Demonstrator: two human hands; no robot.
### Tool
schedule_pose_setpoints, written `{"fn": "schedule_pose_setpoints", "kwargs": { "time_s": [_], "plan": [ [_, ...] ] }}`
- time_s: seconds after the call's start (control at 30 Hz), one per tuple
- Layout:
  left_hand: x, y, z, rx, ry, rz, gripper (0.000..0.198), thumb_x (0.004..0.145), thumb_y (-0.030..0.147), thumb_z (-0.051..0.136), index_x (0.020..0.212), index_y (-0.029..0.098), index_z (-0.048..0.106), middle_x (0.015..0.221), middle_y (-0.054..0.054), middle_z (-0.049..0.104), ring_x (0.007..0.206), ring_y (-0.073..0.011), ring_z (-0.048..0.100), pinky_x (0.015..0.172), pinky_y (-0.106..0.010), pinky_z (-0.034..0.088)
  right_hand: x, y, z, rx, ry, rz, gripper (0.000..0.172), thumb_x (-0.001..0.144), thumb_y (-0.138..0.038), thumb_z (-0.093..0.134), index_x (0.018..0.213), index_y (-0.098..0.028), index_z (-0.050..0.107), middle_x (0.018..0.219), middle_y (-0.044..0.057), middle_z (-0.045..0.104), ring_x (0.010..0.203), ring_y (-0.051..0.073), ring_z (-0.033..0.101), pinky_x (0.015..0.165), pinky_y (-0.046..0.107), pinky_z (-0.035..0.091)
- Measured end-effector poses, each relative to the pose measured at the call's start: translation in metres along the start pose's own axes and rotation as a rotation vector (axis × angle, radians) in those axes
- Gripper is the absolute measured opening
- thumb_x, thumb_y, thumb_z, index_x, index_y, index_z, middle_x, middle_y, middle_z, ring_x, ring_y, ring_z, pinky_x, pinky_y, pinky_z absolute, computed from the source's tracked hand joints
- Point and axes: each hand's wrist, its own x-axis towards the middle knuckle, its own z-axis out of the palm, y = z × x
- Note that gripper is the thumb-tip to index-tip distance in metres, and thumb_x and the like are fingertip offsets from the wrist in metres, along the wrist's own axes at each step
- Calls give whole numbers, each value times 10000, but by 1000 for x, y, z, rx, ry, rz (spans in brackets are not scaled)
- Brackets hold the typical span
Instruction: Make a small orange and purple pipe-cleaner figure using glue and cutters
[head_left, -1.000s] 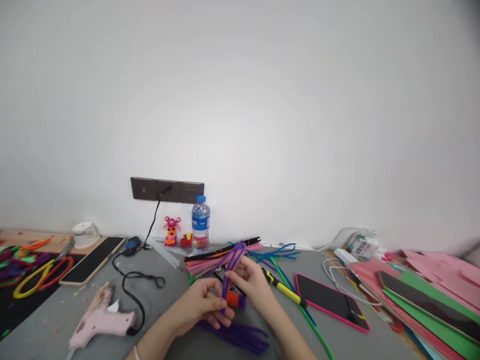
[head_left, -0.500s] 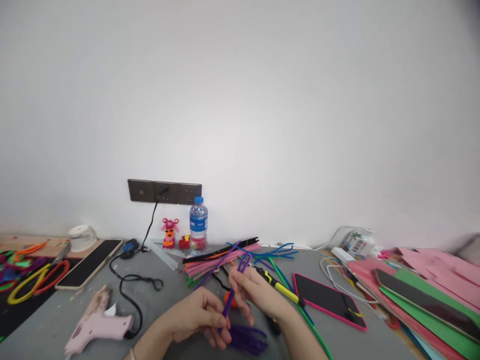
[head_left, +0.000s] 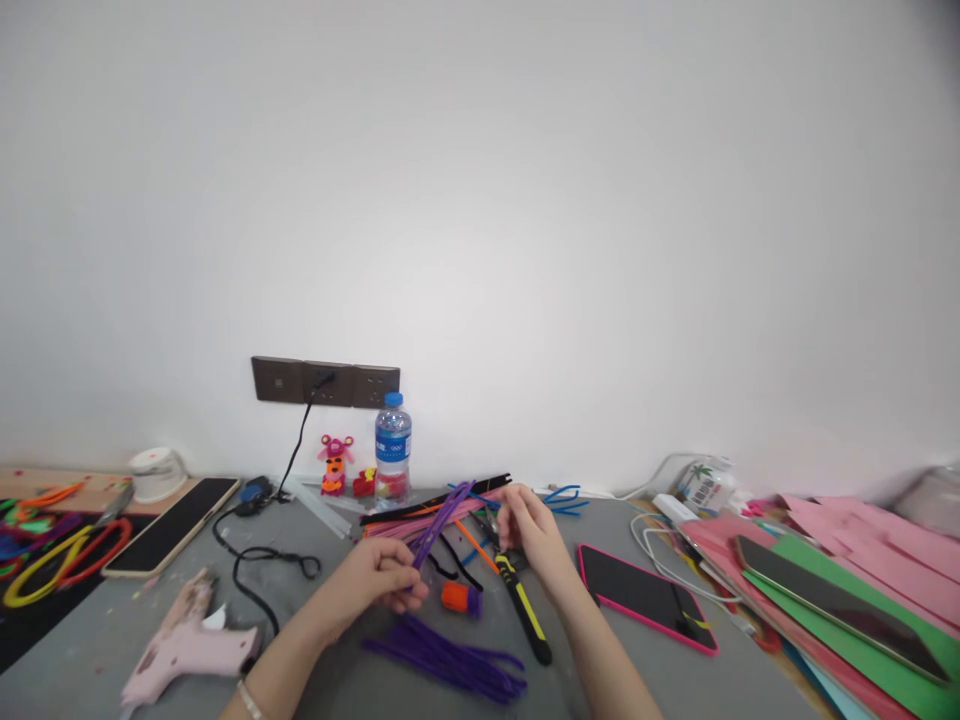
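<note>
My left hand [head_left: 391,577] is closed on a few purple pipe cleaners [head_left: 444,520], which slant up and away to the right. Below it, a loose bundle of purple pipe cleaners [head_left: 450,660] lies on the table. My right hand [head_left: 529,525] is over the pliers [head_left: 525,607] with yellow-and-black handles, its fingers curled. What those fingers hold, if anything, is hidden. Between the hands sits a small orange-and-purple piece [head_left: 459,598]. Behind them is a pile of pink and black pipe cleaners [head_left: 427,512], with blue pipe cleaners [head_left: 566,500] to its right.
A pink glue gun [head_left: 191,645] with a black cord lies at left, near a phone [head_left: 172,525] and scissors [head_left: 71,565]. A water bottle [head_left: 393,450] and a small figure [head_left: 334,465] stand by the wall. At right are a pink-edged phone [head_left: 645,598] and coloured sheets [head_left: 847,610].
My right hand has let go of the purple pipe cleaners and moved up and right to the pliers. My left hand has shifted left with the strands, uncovering the bundle and the orange-and-purple piece.
</note>
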Motion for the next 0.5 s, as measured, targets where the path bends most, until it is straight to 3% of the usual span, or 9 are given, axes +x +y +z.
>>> {"fn": "schedule_pose_setpoints", "kwargs": {
  "time_s": [0.1,0.2,0.27,0.33,0.4,0.5],
  "plan": [
    [7,0,-9,-19,190,77,405,568,419,837,757,150,600,756,-106,772,687,-203,717,598,-251,501,-1,13,-13,-288,27,12,325,782,-539,535,863,-225,521,712,16,561,700,223,574,689,365,461],
    [14,-1,-16,-21,292,138,485,526,447,849,846,139,654,796,-119,776,747,-224,722,660,-275,525,-9,18,-21,-438,33,80,324,585,-374,730,819,-199,589,871,94,588,933,339,551,861,503,398],
    [17,-4,-17,1,312,178,488,522,473,839,827,135,663,787,-122,776,762,-240,724,668,-285,531,-17,14,-19,-553,-3,160,460,473,-295,786,890,-175,636,998,157,596,1043,435,502,886,600,345],
    [19,-7,-17,39,317,214,463,530,499,821,774,141,655,767,-120,775,753,-250,725,646,-288,532,-25,5,-14,-769,-104,305,746,421,-271,813,1133,-193,604,1267,202,507,1189,497,398,918,663,280],
    [21,-10,-17,73,317,238,446,544,522,797,739,152,638,753,-114,774,741,-253,726,626,-287,531,-30,-6,-7,-1000,-226,462,1004,461,-275,807,1381,-252,407,1458,191,333,1308,472,290,956,640,269],
    [23,-14,-15,113,330,254,429,572,539,757,729,166,616,749,-103,774,745,-256,728,622,-288,535,-31,-17,-3,-1149,-288,552,1078,539,-252,762,1476,-267,228,1487,193,282,1338,425,286,967,565,309]
  ]
}}
